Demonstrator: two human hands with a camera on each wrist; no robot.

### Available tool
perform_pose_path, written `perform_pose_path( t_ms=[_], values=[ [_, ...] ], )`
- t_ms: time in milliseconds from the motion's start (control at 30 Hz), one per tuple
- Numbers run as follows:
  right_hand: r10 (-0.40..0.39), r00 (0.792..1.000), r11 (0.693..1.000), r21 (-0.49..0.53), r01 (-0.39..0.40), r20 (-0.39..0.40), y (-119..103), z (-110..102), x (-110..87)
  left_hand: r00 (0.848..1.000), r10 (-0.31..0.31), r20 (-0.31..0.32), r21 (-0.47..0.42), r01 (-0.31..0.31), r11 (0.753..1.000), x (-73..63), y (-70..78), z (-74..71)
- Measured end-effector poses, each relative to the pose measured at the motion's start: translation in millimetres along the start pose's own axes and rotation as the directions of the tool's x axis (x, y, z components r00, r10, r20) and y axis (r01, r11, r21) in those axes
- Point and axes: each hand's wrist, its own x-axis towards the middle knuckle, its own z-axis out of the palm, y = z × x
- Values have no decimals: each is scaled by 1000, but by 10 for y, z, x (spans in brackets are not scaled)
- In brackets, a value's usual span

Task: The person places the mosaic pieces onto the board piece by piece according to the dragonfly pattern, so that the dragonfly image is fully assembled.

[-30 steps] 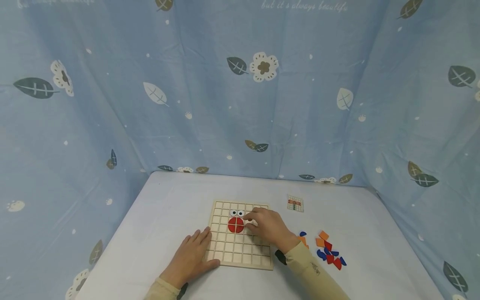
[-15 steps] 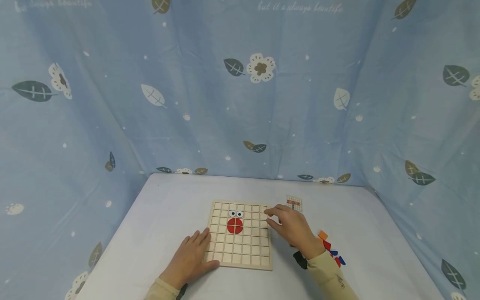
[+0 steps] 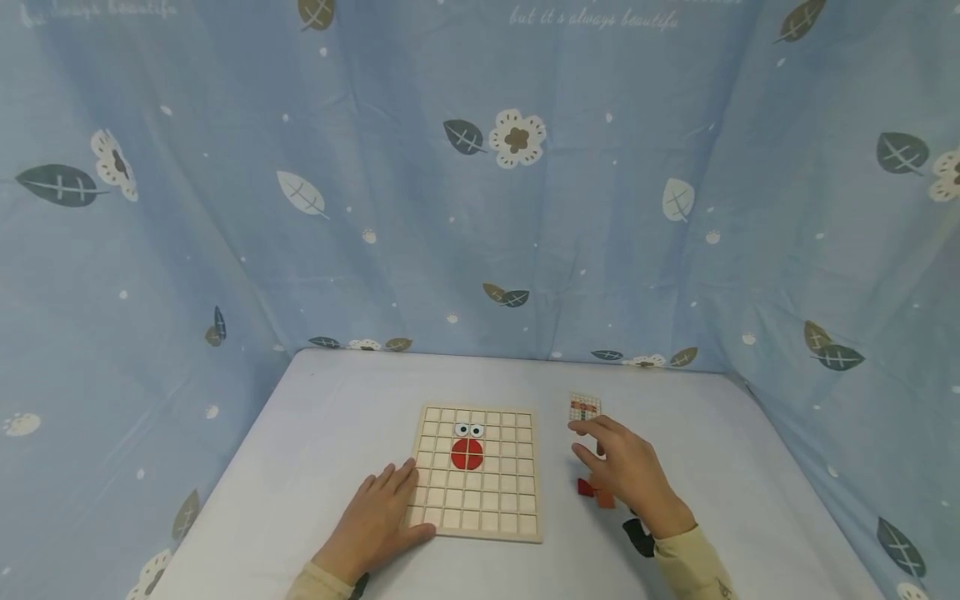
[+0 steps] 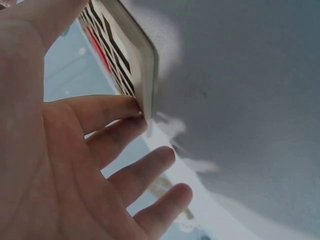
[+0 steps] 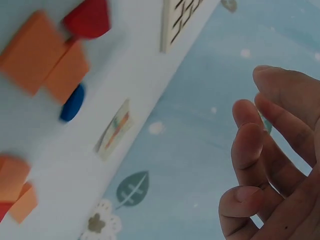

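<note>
A square wooden grid board (image 3: 512,501) lies on the white table. Four-part red disc pieces (image 3: 460,447) fill cells near its upper middle, directly below two round eye pieces (image 3: 469,431). My left hand (image 3: 377,518) rests at the board's left edge with fingers spread; in the left wrist view fingertips meet the rim (image 4: 148,75). To the right of the board, my right hand (image 3: 633,471) hovers over loose pieces, fingers bent loosely and nothing between them. Orange pieces (image 3: 604,498) and a red piece (image 3: 585,487) show beside it; the hand hides others.
A small pattern card (image 3: 584,407) lies just beyond the right hand's fingertips. In the right wrist view, orange squares (image 5: 33,52), a red piece (image 5: 89,19) and a blue piece (image 5: 73,103) lie on the table. A blue printed curtain (image 3: 405,208) surrounds the table.
My right hand has moved right, from beside the red disc on the board to above the loose pieces. My left hand stays at the board's edge.
</note>
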Motion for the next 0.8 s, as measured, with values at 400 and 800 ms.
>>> perform_pose_path(
  t_ms=[400,800],
  values=[
    [174,983,984,-46,-172,57,312,-150,-248,1000,0,-22,-7,0,1000,-52,-112,2],
    [323,937,945,-91,-313,133,547,-229,-469,1000,21,-16,-24,-22,999,-73,-105,-41]
  ],
)
